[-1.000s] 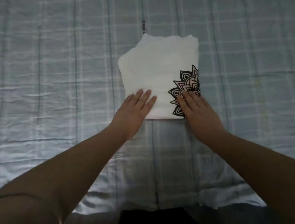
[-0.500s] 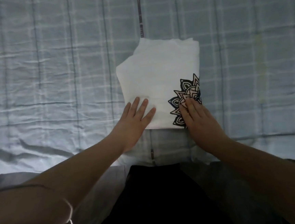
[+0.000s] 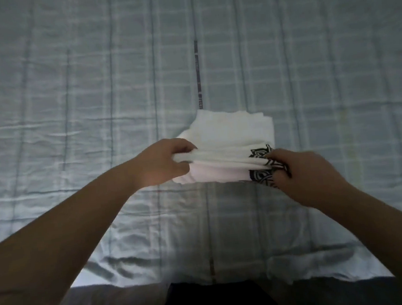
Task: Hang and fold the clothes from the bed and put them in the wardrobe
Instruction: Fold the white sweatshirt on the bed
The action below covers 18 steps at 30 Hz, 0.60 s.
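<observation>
- The left hand (image 3: 164, 162) pinches the near left corner of a folded white T-shirt (image 3: 230, 135), fingers curled round the stacked layers. The right hand (image 3: 304, 175) clamps the near right corner, by the black mandala print (image 3: 258, 153).
- The garment's near edge is raised off the checked bed (image 3: 69, 103); its far edge lies on the sheet, near the bed's middle.
- Folding looks all but done: likely a last fold-over or the pick-up.
- Next calls for an even two-handed lift, keeping the layers stacked; the wardrobe is out of view.
</observation>
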{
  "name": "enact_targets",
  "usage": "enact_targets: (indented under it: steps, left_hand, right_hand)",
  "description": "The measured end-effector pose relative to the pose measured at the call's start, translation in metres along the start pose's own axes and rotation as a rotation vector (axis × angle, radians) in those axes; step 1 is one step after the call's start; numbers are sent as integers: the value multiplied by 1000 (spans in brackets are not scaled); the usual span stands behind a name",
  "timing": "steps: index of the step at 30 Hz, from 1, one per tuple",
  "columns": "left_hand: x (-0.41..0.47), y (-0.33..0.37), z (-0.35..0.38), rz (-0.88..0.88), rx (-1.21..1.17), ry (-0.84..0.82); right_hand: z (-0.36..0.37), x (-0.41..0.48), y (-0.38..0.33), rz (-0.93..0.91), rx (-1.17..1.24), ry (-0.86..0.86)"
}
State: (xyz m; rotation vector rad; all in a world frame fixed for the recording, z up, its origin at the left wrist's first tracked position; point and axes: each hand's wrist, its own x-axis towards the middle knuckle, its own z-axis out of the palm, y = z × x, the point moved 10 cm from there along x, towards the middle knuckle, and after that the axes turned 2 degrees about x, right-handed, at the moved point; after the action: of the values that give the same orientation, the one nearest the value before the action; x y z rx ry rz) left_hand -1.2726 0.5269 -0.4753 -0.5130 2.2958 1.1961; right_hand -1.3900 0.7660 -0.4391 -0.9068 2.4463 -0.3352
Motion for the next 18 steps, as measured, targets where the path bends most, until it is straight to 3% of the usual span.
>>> enact_targets:
  steps: [3, 7, 11, 18]
  left_hand:
    - [23, -4, -35, -10, -164, 177]
    - [47, -35, -52, -158, -534, 526]
    - [70, -40, -41, -262, -439, 722]
    - [99, -52, -39, -289, -229, 776]
  right_hand:
    - [-19, 43, 18, 150, 245, 30]
    - [-31, 79, 51, 337, 457, 354]
    - [2, 94, 81, 576, 564, 489]
    - [35, 130, 103, 763, 481, 318]
